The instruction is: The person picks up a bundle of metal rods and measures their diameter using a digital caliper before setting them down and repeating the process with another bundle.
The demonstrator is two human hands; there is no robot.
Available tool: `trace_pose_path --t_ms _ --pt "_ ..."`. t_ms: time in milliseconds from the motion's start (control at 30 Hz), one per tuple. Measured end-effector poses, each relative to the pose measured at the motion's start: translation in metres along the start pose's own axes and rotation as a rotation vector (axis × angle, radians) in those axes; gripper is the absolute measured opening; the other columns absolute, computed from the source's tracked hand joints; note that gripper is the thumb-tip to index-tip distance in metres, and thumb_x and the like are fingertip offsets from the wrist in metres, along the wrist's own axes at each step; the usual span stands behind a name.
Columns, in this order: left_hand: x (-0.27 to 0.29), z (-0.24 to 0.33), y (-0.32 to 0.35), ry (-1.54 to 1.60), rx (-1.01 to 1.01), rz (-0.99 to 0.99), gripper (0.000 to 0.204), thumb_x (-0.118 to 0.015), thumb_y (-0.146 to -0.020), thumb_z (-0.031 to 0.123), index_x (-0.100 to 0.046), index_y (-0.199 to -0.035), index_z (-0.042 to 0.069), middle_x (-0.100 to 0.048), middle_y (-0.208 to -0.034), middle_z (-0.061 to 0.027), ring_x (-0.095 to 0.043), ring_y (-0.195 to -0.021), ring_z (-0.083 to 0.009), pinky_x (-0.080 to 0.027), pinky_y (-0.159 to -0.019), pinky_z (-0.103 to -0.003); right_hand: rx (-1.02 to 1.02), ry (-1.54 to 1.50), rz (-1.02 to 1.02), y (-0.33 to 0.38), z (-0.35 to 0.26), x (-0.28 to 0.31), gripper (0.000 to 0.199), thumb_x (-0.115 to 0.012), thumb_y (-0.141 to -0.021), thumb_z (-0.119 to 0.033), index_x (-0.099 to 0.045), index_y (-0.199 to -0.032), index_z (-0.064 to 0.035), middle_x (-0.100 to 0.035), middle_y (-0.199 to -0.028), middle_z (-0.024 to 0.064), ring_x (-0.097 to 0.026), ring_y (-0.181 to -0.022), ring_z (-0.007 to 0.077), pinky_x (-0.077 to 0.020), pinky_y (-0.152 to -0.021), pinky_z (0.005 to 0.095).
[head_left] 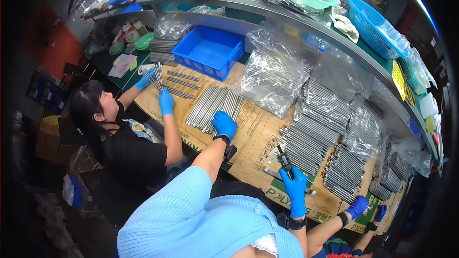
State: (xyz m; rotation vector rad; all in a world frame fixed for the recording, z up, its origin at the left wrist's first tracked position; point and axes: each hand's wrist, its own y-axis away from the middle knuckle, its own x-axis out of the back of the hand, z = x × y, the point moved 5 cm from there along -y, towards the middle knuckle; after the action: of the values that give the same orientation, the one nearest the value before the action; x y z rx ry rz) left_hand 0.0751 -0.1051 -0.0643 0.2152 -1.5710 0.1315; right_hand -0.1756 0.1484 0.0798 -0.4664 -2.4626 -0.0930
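My left hand (pixel 224 124), in a blue glove, rests with bent fingers on the lower right part of a bundle of thin metal rods (pixel 208 102); its fingertips are partly hidden. The rods lie side by side on brown paper sheeting (pixel 251 141). In my right hand (pixel 295 187), also blue-gloved, is a digital caliper (pixel 285 160), tilted with its jaws pointing up and left. Below the caliper a flat steel strip (pixel 272 173) lies partly under my right hand. More metal rods (pixel 303 148) spread out just beyond it.
A co-worker at left holds several rods (pixel 157 79) in blue gloves. Another person's purple-gloved hand (pixel 357 206) is at lower right. A blue bin (pixel 209 50) stands at the back. Plastic-wrapped bundles (pixel 272 79) lie mid-table, below a shelf (pixel 282 7) carrying baskets.
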Motion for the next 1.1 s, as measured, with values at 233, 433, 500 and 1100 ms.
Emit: trace_pose_path --t_ms 233,433,500,1100 --pt "-0.030 0.014 -0.005 0.003 0.115 0.039 0.048 -0.066 -0.073 0.034 -0.052 -0.104 -0.001 -0.051 -0.098 -0.0090 -0.053 -0.091 -0.0219 -0.048 -0.071 -0.035 -0.096 -0.004 -0.020 0.005 0.006 -0.002 0.030 -0.072 -0.076 -0.022 -0.055 -0.073 0.0036 -0.044 -0.055 0.0073 -0.034 -0.054 0.0081 -0.0301 -0.046 0.0301" --pt "-0.037 0.018 0.019 0.043 0.074 0.103 0.026 -0.057 -0.078 0.022 -0.059 -0.095 0.003 -0.058 -0.095 -0.0131 -0.058 -0.087 -0.0258 -0.049 -0.070 -0.037 -0.063 0.005 -0.013 0.010 0.017 -0.008 0.032 -0.072 -0.076 -0.025 -0.057 -0.075 0.0030 -0.047 -0.056 0.0126 -0.039 -0.050 0.0149 -0.0326 -0.046 0.0337" --pt "-0.017 0.029 0.030 0.131 0.040 0.027 0.022 -0.050 -0.081 0.018 -0.061 -0.094 0.003 -0.060 -0.098 -0.0149 -0.058 -0.092 -0.0276 -0.047 -0.076 -0.039 -0.056 0.012 -0.011 0.011 0.020 -0.009 0.033 -0.072 -0.076 -0.028 -0.059 -0.077 0.0024 -0.048 -0.056 0.0156 -0.041 -0.047 0.0187 -0.0341 -0.046 0.0358" --pt "-0.066 -0.010 0.012 0.053 -0.891 -0.144 0.016 -0.051 -0.076 0.014 -0.064 -0.076 0.004 -0.062 -0.078 -0.0219 -0.063 -0.074 -0.0369 -0.050 -0.059 -0.043 -0.165 -0.201 -0.155 -0.027 0.015 -0.033 0.032 -0.069 -0.079 -0.031 -0.063 -0.078 0.0007 -0.053 -0.059 0.0044 -0.045 -0.055 0.0073 -0.0381 -0.050 0.0277"
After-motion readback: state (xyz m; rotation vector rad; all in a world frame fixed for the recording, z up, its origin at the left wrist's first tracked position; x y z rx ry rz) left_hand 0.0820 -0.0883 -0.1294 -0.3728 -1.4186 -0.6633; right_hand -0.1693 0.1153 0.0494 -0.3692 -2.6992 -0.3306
